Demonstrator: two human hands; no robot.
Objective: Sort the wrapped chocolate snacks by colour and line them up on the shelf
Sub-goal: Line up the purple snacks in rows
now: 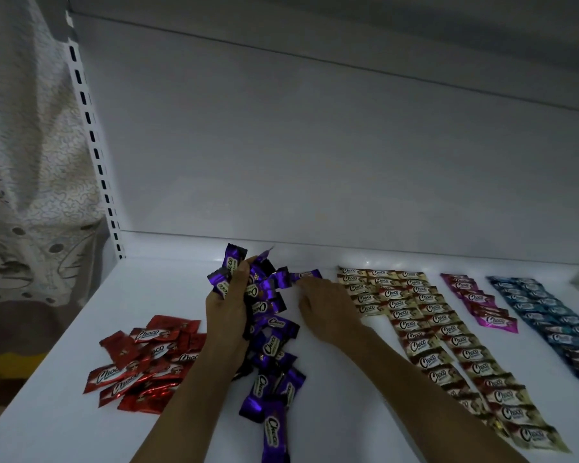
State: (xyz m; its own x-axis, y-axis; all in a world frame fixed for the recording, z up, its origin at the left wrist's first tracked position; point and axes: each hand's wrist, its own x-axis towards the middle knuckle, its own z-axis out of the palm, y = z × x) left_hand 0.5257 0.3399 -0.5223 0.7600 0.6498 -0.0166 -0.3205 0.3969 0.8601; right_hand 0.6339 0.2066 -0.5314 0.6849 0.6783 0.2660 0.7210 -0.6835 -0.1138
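head view: left hand [226,312] has its grip curled round several purple snacks [230,262] reading "choco", above the shelf [64,412]. right hand [325,305], grip slack, fingers straight, touches one purple wrapper [310,274] on it.

"Choco" is printed on the red wrappers [109,376], purple wrappers [270,429] and cream wrappers [418,345].

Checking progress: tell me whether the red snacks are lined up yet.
No, the red snacks lie in a loose, overlapping heap on the shelf.

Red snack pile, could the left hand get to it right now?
Probably reachable: the red snack pile lies right beside the left hand, nothing between, but that hand is full of purple snacks.
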